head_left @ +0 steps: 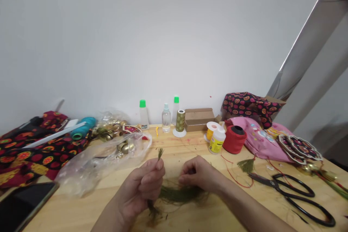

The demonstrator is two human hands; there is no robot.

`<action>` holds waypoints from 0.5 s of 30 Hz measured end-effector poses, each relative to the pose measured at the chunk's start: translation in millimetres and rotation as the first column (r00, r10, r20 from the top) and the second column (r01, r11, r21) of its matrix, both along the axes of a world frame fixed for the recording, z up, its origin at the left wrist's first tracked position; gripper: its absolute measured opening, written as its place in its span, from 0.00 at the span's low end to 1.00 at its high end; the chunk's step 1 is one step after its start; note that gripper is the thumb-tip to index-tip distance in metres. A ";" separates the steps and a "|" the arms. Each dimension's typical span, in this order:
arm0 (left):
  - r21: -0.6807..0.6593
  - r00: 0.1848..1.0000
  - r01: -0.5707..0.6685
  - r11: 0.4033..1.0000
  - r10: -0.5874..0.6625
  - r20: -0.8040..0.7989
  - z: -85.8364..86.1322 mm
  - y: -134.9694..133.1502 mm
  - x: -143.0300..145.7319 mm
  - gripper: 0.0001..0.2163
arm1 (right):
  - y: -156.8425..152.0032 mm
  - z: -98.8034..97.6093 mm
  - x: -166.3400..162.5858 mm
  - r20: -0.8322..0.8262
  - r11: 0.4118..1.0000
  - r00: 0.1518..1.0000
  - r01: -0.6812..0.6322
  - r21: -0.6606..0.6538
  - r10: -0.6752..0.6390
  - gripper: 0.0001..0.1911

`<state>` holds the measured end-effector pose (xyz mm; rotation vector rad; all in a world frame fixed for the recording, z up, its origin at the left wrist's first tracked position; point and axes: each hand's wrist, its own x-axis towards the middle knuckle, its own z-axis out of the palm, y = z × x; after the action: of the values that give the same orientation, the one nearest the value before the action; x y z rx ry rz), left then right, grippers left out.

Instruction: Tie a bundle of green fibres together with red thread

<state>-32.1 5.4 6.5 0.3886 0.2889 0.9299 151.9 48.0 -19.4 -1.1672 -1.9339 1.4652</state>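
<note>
My left hand is closed round a bundle of olive-green threads. A short tuft stands up above the thumb, and loose ends hang out below the fist. To its right, my right hand has its fingers curled together just above the table; whatever they may pinch is too fine to make out. Under and between both hands lies a loose hank of dark green thread, partly covered by them. A finished green tassel rests farther right, beside black-handled scissors.
Behind the hands stand an olive thread spool, clear bottles, an open cardboard box, a glue bottle and a red thread cone. Plastic bags with brass bells and a phone lie left; pink fabric lies right.
</note>
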 end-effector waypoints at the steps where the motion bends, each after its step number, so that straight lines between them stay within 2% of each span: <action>1: -0.008 1.000 -0.005 1.000 0.005 0.001 -0.5 0.0 -0.5 0.04 | 0.2 -0.4 1.1 -0.075 0.999 0.997 0.018 -0.048 -0.022 0.09; 6: -0.052 0.995 -0.090 0.995 0.088 -0.049 -0.3 0.7 -0.3 0.02 | 0.6 3.0 5.7 -0.251 0.972 0.963 0.036 -0.232 -0.096 0.13; 10: -0.097 0.971 -0.203 0.974 0.187 -0.151 1.6 6.0 7.1 0.04 | 2.1 5.5 9.3 -0.304 0.947 0.930 0.111 -0.302 -0.206 0.12; 13: -0.081 0.917 -0.323 0.943 0.291 -0.274 0.5 10.0 15.1 0.04 | 3.4 5.7 9.7 -0.367 0.914 0.874 0.182 -0.364 -0.320 0.15; 15: -0.026 0.851 -0.384 0.923 0.343 -0.399 -1.9 10.9 21.4 0.04 | 3.6 5.8 8.7 -0.429 0.910 0.828 0.211 -0.356 -0.360 0.16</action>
<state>-10.8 16.3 4.7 0.4278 0.7960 1.2033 160.6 51.6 -13.6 -1.0224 -1.1693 1.7106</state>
